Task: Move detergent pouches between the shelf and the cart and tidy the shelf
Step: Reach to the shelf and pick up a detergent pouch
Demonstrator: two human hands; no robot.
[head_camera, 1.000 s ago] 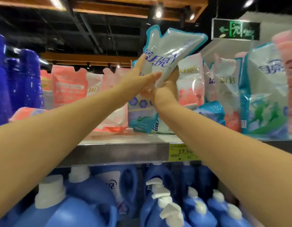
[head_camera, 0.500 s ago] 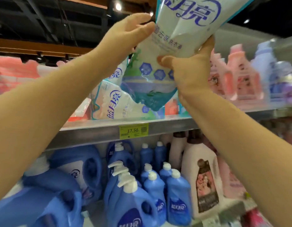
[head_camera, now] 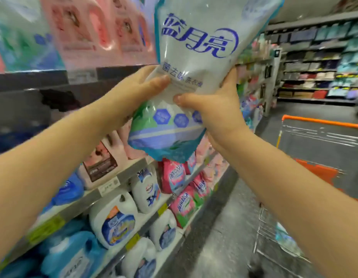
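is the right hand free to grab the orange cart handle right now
Probably not yet: the right hand and left hand both grip the detergent pouch. Otherwise open aisle lies between it and the cart handle.

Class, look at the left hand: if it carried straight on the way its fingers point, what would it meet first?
The detergent pouch, which it grips; the left hand points rightward into it. Past the pouch, probably the right hand.

- White jugs (head_camera: pixel 114 221), blue labels, upright in a row, low left.
- Blue jugs (head_camera: pixel 73 255) just beside them, nearer.
- Pink bottle (head_camera: pixel 102 159), dark label, one tier up.
- Yellow price tags (head_camera: pixel 46 227).
- Glossy grey floor (head_camera: pixel 224 247).
- Far racks (head_camera: pixel 314 63), blurred.
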